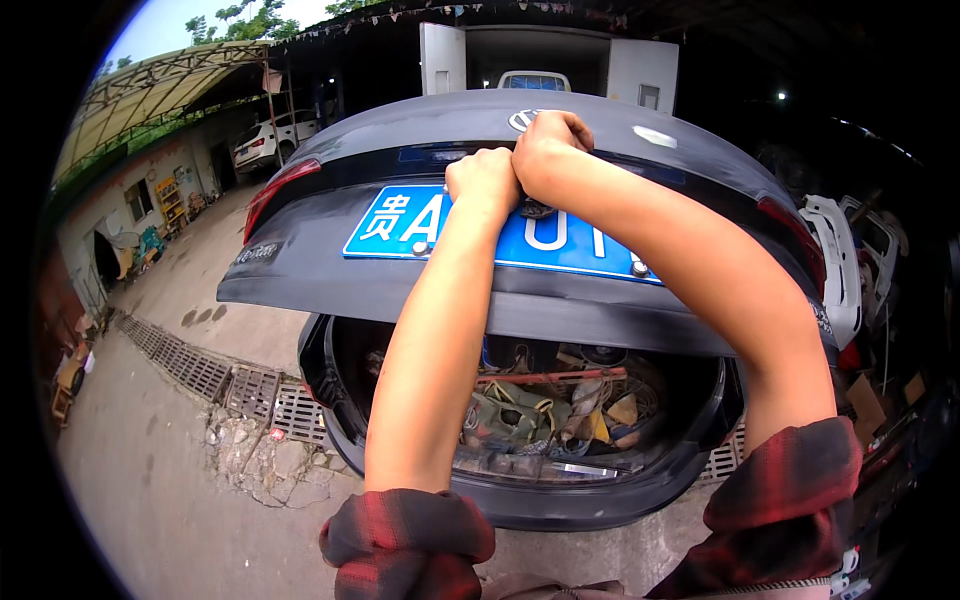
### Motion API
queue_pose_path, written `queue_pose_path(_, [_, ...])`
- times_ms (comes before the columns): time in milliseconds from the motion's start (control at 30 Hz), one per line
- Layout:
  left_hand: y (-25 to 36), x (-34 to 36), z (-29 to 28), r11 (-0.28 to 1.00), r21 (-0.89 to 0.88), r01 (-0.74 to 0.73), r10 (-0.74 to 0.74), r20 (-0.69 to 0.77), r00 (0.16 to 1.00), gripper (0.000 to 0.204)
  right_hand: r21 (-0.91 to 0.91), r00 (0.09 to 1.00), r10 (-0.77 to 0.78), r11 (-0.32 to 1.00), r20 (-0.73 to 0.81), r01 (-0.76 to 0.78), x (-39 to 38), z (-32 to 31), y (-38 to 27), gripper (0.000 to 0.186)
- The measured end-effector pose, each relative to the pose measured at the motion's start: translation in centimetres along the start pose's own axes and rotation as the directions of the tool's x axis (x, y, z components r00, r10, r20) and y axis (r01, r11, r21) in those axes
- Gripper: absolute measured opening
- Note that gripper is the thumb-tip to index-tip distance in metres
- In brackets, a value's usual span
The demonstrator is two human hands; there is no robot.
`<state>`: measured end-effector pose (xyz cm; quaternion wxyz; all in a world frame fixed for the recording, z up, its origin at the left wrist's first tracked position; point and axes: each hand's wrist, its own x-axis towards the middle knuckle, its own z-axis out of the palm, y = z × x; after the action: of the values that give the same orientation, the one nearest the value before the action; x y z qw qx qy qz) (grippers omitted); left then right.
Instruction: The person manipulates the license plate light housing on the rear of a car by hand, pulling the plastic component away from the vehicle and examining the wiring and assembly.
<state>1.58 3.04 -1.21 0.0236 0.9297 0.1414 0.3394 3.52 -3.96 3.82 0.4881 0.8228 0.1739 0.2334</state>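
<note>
Both my arms reach out to the raised dark grey trunk lid (300, 275) of a car. My left hand (483, 174) is closed in a fist at the top edge of the blue license plate (515, 247). Pressed against it, my right hand (550, 142) is also closed, just below the round badge (523, 120). Whatever the fingers hold, if anything, is hidden behind the hands. A small dark piece (537, 210) shows below them, in front of the plate; I cannot tell what it is. Round bolt caps (640, 269) sit along the plate's lower edge.
Under the lid, the open trunk (575, 508) holds a jumble of tools, cloth and a red bar (555, 376). Metal drain grates (255, 392) cross the concrete at left. White car panels (835, 260) stand at right. A white car (275, 140) is parked far left.
</note>
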Motion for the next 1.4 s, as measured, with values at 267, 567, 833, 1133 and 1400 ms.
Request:
queue_pose_path(267, [-0.2,-0.1,-0.2,0.999,0.049,-0.005,0.001,0.081,0.997,0.033,-0.092,0.985,0.104,0.992,0.136,-0.092,0.5,-1.1,-0.8,0.023])
queue_pose_path(567, [-0.5,0.8,0.3,0.995,-0.095,0.022,-0.021,0.019,1.000,0.030,0.214,0.976,-0.010,0.975,-0.219,0.058,0.0,1.9,0.8,0.027])
queue_pose_path(833, [-0.2,0.5,1.2,0.982,-0.170,0.080,-0.092,-0.062,0.994,0.029,0.773,0.925,0.155,0.605,-0.347,0.189,-5.4,8.4,4.1,0.037])
queue_pose_path(1133, [1.1,0.2,0.1,0.967,-0.177,0.185,-0.196,-0.051,0.979,0.043,0.890,0.818,0.390,0.346,-0.423,0.295,-6.4,12.7,1.2,0.045])
queue_pose_path(1400, [1.3,-1.8,0.0,0.980,-0.190,0.058,-0.089,-0.162,0.983,0.031,0.897,0.789,0.431,0.267,-0.437,0.351,-8.5,13.2,0.9,0.047])
